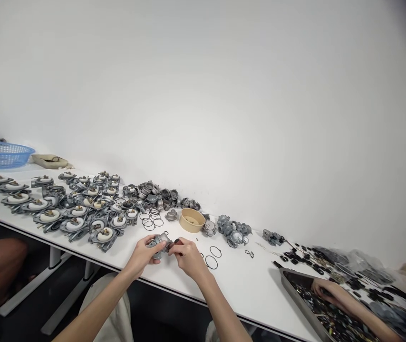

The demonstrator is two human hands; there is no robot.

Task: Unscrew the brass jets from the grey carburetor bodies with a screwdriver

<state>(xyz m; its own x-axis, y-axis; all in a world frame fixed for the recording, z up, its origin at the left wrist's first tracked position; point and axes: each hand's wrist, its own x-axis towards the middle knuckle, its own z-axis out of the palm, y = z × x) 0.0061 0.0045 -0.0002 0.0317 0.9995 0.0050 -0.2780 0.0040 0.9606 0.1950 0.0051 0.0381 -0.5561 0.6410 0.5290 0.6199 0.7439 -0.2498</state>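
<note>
Near the table's front edge, my left hand is closed around a grey metal carburetor and holds it just above the white tabletop. From the right, my right hand pinches at the carburetor's end. A small dark piece shows at its fingertips, too small to make out. A round tan bowl with a few small brassy pieces inside stands just behind my hands. Thin black rubber rings lie to the left of the bowl, and more rings lie right of my right hand.
At left stand rows of carburetors with white floats. Grey metal parts are heaped along the wall, with more carburetors right of the bowl. Another person's hand reaches into a metal tray. A blue basket stands far left.
</note>
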